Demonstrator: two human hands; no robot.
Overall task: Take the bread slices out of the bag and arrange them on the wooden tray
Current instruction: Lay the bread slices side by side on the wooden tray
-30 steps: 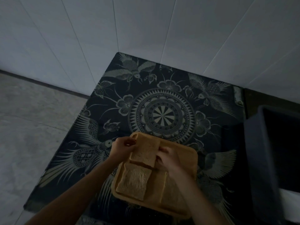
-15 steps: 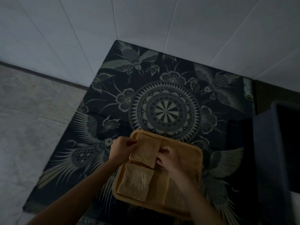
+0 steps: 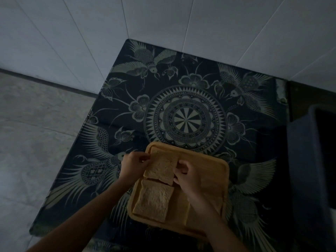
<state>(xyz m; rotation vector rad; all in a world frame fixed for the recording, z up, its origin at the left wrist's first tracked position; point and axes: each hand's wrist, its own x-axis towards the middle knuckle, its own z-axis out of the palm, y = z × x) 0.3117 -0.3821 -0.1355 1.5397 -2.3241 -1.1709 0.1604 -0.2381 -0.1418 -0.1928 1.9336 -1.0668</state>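
Holding: my left hand (image 3: 133, 163) and right hand (image 3: 188, 174) pinch the far bread slice (image 3: 161, 166) by its sides.
Near slice (image 3: 153, 201): flat on the wooden tray (image 3: 214, 171).

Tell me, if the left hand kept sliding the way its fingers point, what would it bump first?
The left hand points right, so probably the bread slice it already pinches, then the right hand on the far edge.

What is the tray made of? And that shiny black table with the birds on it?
The tray looks like wood: pale yellow-brown, matte, with rounded corners and a raised rim. The table seems to have a glossy top, maybe glass or lacquer, since it shows soft reflections over the printed bird-and-flower pattern. The dim light leaves that uncertain.
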